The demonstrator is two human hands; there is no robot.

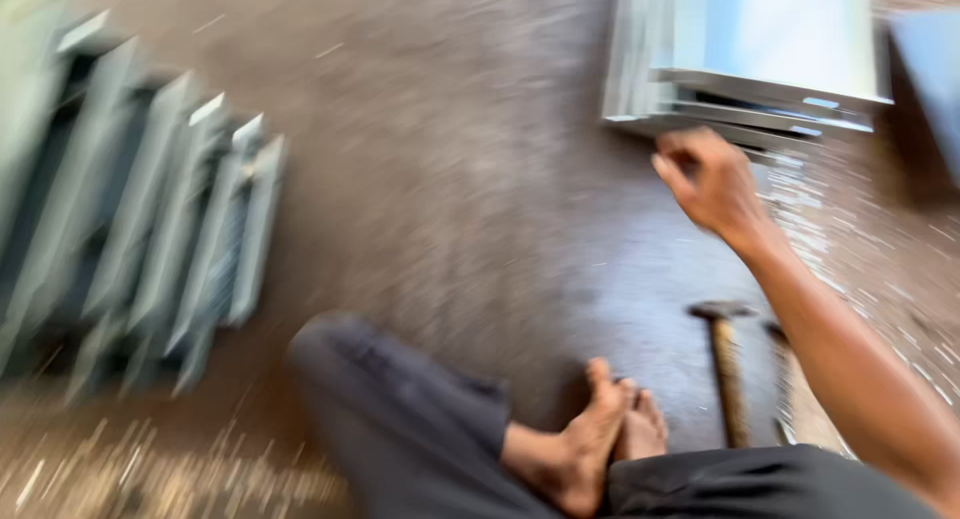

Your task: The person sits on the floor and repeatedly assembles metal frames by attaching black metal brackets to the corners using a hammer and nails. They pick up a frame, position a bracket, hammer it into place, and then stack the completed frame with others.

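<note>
Hammer (728, 374) lies handle toward the person, head away; right hand (712, 182), grip curled empty, nears stacked metal sheets (770, 49).

Bare brown concrete floor (470, 179), blurred by camera motion. At upper right lies a stack of flat grey sheet-metal panels (760, 59); at left, a row of grey folded sheet-metal pieces (150, 229) lies side by side. At lower right a wooden-handled hammer with a dark metal head (727, 364) rests on the floor, a second, indistinct tool (790, 389) just beside it. Pale scraps or shavings (150, 474) litter the lower left corner.
</note>
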